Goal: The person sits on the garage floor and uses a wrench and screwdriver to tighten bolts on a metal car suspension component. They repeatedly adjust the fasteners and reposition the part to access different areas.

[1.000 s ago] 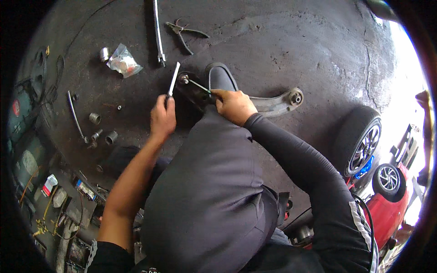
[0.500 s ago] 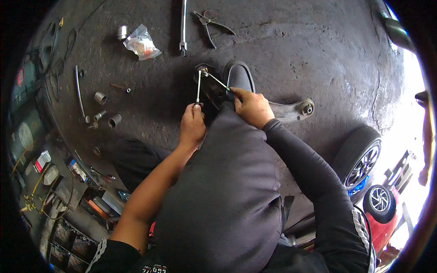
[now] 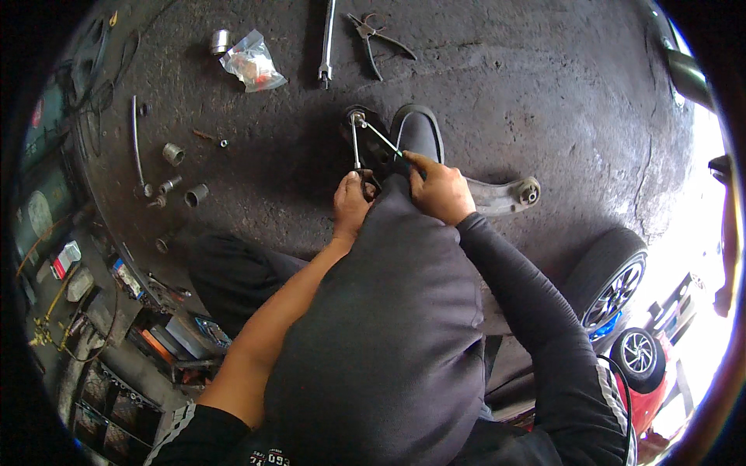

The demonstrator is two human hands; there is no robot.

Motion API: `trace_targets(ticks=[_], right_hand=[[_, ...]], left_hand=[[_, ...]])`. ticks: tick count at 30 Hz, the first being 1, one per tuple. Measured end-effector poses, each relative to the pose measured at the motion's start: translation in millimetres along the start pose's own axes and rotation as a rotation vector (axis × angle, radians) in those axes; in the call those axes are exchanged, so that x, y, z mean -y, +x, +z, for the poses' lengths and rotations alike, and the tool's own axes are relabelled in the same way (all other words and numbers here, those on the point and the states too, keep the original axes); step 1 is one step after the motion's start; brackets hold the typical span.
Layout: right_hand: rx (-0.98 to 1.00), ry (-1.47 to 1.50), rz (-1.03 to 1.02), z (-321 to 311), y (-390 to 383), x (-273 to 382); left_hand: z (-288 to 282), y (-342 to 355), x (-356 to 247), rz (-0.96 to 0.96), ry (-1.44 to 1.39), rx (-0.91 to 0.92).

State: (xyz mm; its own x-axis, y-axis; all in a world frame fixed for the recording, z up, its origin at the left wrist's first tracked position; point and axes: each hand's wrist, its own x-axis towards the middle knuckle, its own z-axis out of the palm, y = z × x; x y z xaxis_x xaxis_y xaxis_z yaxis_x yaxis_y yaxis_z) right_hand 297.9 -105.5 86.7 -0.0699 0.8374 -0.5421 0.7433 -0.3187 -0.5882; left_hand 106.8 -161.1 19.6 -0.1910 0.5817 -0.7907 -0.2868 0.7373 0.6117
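Left hand (image 3: 354, 203) grips silver tool (image 3: 356, 147), right hand (image 3: 441, 190) grips thin rod (image 3: 381, 140); tips already at joint (image 3: 357, 117), left hand's 12 o'clock; joint yet in dark mount (image 3: 371, 145).

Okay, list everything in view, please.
Metal arm: one, grey, on floor
Slim tools: two, silver-shafted, one per hand
Pliers: one, dark, floor ahead
Long bar: one, silver, left of pliers
Plastic bag: one, clear, left of bar
Cylinder: one, silver, beside bag
Small metal parts: several, grey, left floor
Wheels: at least two, black-tyred, right
Clutter: too jumbled to count, mixed, left edge
Shoe: one, dark, ahead
Left hand: one, bare, centre
Right hand: one, bare, centre
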Motion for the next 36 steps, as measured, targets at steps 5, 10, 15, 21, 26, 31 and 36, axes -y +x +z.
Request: trace_targets(ticks=[5, 10, 15, 21, 26, 31, 36], right_hand=[[-0.04, 0.016, -0.014, 5.6, -0.3, -1.2], [-0.018, -0.026, 0.006, 5.1, -0.3, -1.7], [-0.038, -0.051, -0.044, 6.2, 1.0, -3.2], [-0.025, -0.059, -0.058, 7.8, 1.7, -10.5], [-0.006, -0.036, -0.027, 8.5, 4.2, -12.6], [0.079, -0.074, 0.045, 1.7, 7.3, -10.6], [0.1, -0.07, 0.002, 0.6, 9.7, -15.1]], left_hand=[[9.1, 10.3, 27.2, 0.105, 0.095, -0.121], [11.9, 15.0, 37.7, 0.141, 0.226, -0.234], [30.3, 15.4, 46.3, 0.277, 0.312, -0.362], [32.4, 12.5, 38.3, 0.174, 0.134, -0.285], [41.3, 9.8, 31.9, 0.109, 0.127, -0.336], [41.1, 16.2, 43.3, 0.105, 0.163, -0.354], [38.5, 21.7, 54.7, 0.272, 0.207, -0.369]])
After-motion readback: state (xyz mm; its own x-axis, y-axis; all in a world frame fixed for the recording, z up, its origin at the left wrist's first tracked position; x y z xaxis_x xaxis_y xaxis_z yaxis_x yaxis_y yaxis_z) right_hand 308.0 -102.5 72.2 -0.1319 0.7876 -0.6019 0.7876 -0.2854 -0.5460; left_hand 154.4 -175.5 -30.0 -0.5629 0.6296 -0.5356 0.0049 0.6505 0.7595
